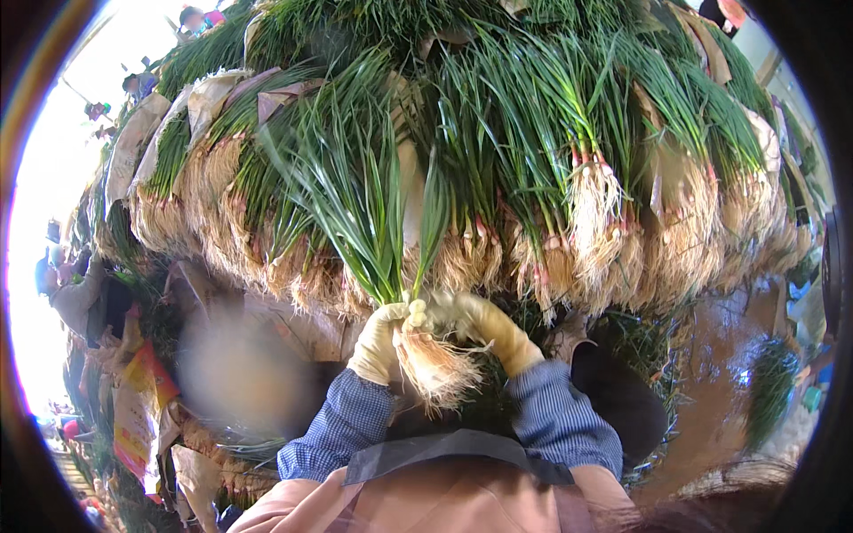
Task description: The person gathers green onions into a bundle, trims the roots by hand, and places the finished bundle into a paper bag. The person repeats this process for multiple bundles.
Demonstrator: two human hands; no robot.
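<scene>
My left hand [383, 336], in a pale yellow glove, is closed around the base of a bunch of green garlic plants [373, 233]. The long green leaves fan up and to the left, and the pale stringy roots [436, 370] hang below and right of the glove. My right hand [490, 326], gloved the same way, is beside the bunch at the stem bases and roots. Its fingers are blurred, so their grip cannot be made out. Blue checked sleeves cover both forearms.
A wide heap of garlic plants [600, 193] with roots towards me curves across the front, with paper or sacking pieces [136, 143] among the bundles. A printed red and yellow bag [140, 413] lies at left. Other people [193, 21] are visible at the far left edge.
</scene>
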